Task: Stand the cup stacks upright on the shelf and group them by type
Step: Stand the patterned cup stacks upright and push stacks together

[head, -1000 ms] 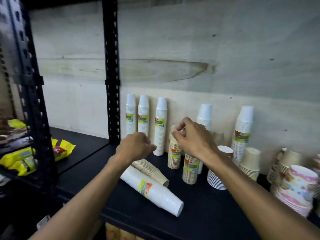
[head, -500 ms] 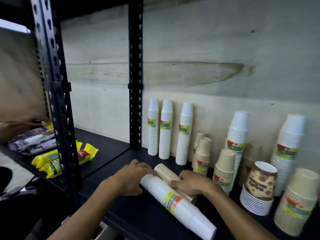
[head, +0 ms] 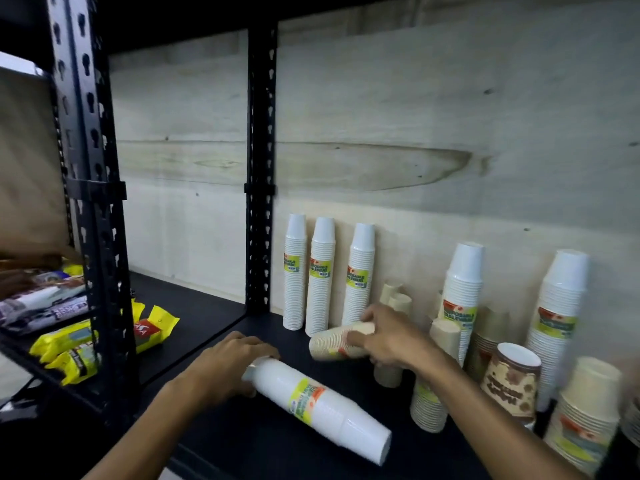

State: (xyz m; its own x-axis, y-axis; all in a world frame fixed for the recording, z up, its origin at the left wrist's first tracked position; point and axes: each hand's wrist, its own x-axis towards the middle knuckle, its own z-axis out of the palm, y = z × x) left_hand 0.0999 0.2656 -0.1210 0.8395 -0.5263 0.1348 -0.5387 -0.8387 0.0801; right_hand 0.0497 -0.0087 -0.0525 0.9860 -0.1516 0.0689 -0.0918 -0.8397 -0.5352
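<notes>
- Shelf (head: 242, 445) boards are black, backed by pale plywood, and they carry every cup stack in view; a black slotted post (head: 260, 168) splits the back into two bays.
- Three slim white stacks (head: 323, 275) stand upright in a row against the plywood just right of the post, each with a green-yellow label.
- Two taller white stacks (head: 462, 292) stand further right, with tan paper stacks (head: 585, 410) and a brown patterned cup stack (head: 512, 382) in front of them.
- Yellow snack packets (head: 69, 344) lie on the lower shelf at far left, blurred; their print cannot be read.
- The far right edge cuts off more cups, and the stacks behind the right forearm are partly hidden.
- The fallen white stack (head: 318, 400) lies on its side on the front of the shelf, closed end pointing toward the front right, label facing up.
- The left hand (head: 228, 368) is cupped over the open end of that stack, fingers curled around it.
- The right hand (head: 391, 341) is clamped on a tan ribbed stack (head: 336, 342), held roughly level above the shelf, just in front of the slim white row; its far end is covered by the fingers.
</notes>
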